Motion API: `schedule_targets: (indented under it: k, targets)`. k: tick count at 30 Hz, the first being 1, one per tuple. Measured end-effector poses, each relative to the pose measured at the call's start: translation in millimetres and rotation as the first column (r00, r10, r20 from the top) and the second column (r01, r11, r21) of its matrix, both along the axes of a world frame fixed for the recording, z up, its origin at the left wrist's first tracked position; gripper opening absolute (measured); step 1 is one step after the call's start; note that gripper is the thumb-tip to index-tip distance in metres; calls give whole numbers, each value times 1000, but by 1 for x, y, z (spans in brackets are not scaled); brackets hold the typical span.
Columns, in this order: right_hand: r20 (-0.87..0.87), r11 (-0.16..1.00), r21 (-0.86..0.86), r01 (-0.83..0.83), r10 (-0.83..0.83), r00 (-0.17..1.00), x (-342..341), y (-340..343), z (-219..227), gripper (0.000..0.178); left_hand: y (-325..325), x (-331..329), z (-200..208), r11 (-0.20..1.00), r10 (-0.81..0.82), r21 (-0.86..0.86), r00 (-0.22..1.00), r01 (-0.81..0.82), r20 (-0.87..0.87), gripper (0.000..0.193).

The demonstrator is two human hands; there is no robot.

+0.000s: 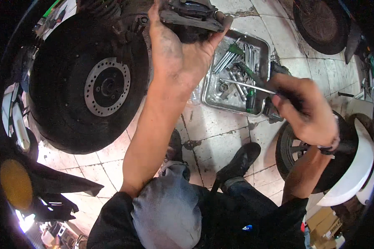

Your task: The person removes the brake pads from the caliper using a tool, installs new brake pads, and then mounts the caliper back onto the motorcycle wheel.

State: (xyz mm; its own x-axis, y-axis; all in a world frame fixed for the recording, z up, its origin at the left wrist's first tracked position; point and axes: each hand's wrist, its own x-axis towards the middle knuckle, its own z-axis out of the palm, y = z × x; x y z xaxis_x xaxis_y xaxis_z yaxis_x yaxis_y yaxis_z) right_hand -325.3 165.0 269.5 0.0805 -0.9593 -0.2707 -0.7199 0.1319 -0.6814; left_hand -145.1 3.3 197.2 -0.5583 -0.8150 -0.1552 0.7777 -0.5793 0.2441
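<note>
My left hand (176,54) is raised at the top centre, its fingers curled around a dark, blocky part (191,23). What kind of part it is I cannot make out, and its upper end runs out of the picture. On the right, my right hand (307,108) is closed around a screwdriver (253,86), its handle mostly hidden in the fist. The thin metal shaft points left across a metal tray (214,103). Inside that tray lie several wrenches, sockets, a green holder with hex keys (232,54) and a green-and-black handle (250,101).
A large black tyre (58,120) with a drilled brake disc (99,106) stands at the left. Another wheel (320,25) is at the far right, and a small wheel (284,149) beside a white panel (353,178) is at the near right. Cardboard boxes (324,222) lie lower right.
</note>
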Motion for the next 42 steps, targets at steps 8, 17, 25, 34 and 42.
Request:
schedule_targets:
  k: [8,17,25,34,42]
  targets:
    - [-161,842,-525,127,-244,956,26,-56,-15,22,2,7,5,999,-33,1,998,33,54,47]
    - [266,752,-488,444,-356,896,49,-76,-55,32,12,7,9,999,6,51,997,-2,-83,42]
    - [657,656,-277,702,-404,637,74,-61,-65,34,17,6,12,981,63,-174,992,-81,-110,44]
    - [247,948,273,-165,96,964,20,5,-192,44,3,27,14,980,-197,19,978,199,-70,58]
    - [-276,961,230,-156,218,936,112,31,-313,29,-5,18,6,992,-122,52,986,117,112,68]
